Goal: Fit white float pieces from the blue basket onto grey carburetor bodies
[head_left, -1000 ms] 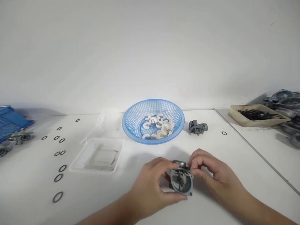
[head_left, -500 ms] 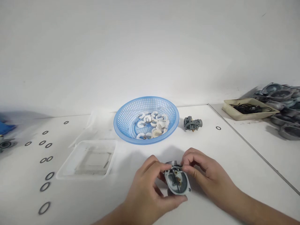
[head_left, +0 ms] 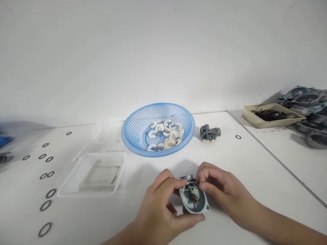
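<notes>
A grey metal carburetor body (head_left: 189, 200) is tilted so its open underside, with brass jets inside, faces me. My left hand (head_left: 163, 204) grips it from the left, fingers at the top edge and thumb along the lower edge. At its upper right rim, my right hand (head_left: 219, 190) has thumb and forefinger pinched together; whatever lies between those fingertips is too small or hidden to make out. Beyond the hands stands a blue plastic basket (head_left: 127, 145) holding several white U-shaped floats (head_left: 170, 144). Another carburetor (head_left: 209, 133) lies to the right of the basket.
Several black rubber rings (head_left: 46, 205) lie scattered at the left, and a single ring (head_left: 238, 137) at the right. A shallow translucent tray (head_left: 63, 190) holds thin pieces. At the far right, a cream tray (head_left: 258, 123) of black wiry parts adjoins piled carburetor bodies (head_left: 306, 98).
The view has shifted slightly. Both hands keep nearly the same place on the carburetor, with the right fingertips moved a little at its upper rim.
</notes>
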{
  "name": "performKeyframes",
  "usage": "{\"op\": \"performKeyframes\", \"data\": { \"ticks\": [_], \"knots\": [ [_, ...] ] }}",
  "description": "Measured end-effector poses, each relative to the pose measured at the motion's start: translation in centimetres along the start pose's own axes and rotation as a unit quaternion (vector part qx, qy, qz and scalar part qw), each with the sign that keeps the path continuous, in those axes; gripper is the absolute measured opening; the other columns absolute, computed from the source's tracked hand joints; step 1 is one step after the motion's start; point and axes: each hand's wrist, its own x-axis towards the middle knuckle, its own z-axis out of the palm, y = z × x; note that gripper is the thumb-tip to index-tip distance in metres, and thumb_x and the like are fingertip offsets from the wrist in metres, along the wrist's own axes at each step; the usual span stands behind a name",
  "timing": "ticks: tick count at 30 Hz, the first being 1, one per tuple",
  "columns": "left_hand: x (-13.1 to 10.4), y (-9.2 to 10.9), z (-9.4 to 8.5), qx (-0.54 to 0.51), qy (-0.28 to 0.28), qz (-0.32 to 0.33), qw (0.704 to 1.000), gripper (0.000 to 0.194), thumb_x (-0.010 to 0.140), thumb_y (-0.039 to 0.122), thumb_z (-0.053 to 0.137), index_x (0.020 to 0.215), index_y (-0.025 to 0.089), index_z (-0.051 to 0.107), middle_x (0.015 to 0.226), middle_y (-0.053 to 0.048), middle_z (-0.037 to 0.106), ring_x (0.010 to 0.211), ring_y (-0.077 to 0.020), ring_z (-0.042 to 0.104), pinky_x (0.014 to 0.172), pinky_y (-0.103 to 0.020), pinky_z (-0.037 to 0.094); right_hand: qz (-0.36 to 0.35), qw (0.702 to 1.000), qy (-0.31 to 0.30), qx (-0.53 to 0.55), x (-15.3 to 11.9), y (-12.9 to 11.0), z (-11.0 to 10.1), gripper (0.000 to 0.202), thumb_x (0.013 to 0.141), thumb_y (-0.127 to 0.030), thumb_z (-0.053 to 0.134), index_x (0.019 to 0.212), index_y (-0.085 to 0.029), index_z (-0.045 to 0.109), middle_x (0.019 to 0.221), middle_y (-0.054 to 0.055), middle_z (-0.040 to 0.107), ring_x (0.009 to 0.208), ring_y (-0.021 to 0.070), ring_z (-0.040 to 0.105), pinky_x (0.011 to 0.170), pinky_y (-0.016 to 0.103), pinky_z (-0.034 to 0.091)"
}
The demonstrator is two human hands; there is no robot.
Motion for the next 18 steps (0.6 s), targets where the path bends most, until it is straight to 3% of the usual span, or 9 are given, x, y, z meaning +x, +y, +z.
{"op": "performKeyframes", "data": {
  "ticks": [12, 18],
  "knots": [
    [-0.06, 0.16, -0.05, -0.004, -0.002, -0.004, 1.0, 0.065, 0.06, 0.032, 0.111, 0.12, 0.026, 0.085, 0.1, -0.001, 0.06, 0.07, -0.0114, 0.07, 0.052, -0.02, 0.067, 0.017, 1.0, 0.005, -0.002, 0.09, 0.65, -0.08, 0.049, 0.112, -0.069, 0.065, 0.09, -0.025, 0.063, 0.094, 0.002, 0.059, 0.083, 0.0227, 0.051, 0.076, 0.036, 0.042],
    [-0.03, -0.02, 0.2, 0.006, 0.021, 0.035, 0.999, 0.068, 0.058, 0.025, 0.112, 0.12, 0.026, 0.083, 0.1, 0.0, 0.061, 0.069, -0.0105, 0.072, 0.05, -0.017, 0.066, 0.0, 1.0, 0.005, -0.007, -0.01, 0.67, 0.07, 0.046, 0.115, -0.063, 0.065, 0.09, -0.024, 0.062, 0.094, 0.0, 0.059, 0.084, 0.021, 0.052, 0.077, 0.034, 0.042]
  ]
}}
